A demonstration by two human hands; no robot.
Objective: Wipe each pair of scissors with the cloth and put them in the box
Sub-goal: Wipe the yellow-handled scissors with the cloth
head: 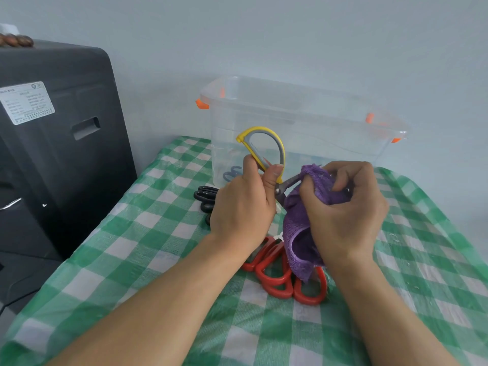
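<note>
Left hand (243, 204) grips the yellow scissors (264, 151), blades pointing right into the cloth (303, 223) bunched in the right hand (346, 207); box (343, 143) stands just behind.

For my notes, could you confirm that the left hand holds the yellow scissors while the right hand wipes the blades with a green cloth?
Not quite: the cloth in the right hand is purple, as the head view shows. The left hand does hold the yellow scissors.
</note>
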